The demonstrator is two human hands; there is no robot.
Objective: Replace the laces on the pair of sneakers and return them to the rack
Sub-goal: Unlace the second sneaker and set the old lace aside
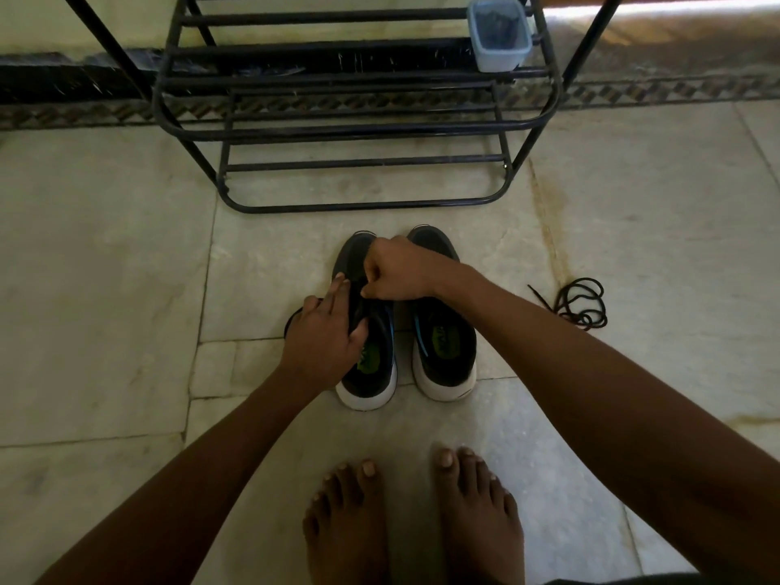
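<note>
Left sneaker (371, 356): black upper, white sole, green insole print; it stands on the floor (126, 289) with its toe toward the rack and its heel toward the person, just beside its mate

Right sneaker (443, 348): same make, parallel to the first and touching nothing but the floor; no lace shows in it

Left hand (325, 335): lies along the outer side of the left sneaker — fingers (337, 293) stretched forward beside the tongue area, thumb hooked over the collar into the shoe's opening, so the shoe's side wall sits between thumb and fingers

Right hand (396, 268): reaches across over the front half of the left sneaker, fingers curled into a tight fist with the thumb side down at the eyelet area; the fingertips look pinched on something at the lacing — most likely a lace end, though it is too dark to make out

Loose lace (578, 304): black, lying in a tangle of loops on the floor well to the right of both shoes, one tip pointing left

Rack (358, 120): black metal tube shelves, standing just beyond the toes of the pair

Tub (498, 35): pale blue plastic, on an upper shelf at the rack's right end, dark contents

Bare feet (413, 521): near the bottom edge, behind the heels of the pair
</note>
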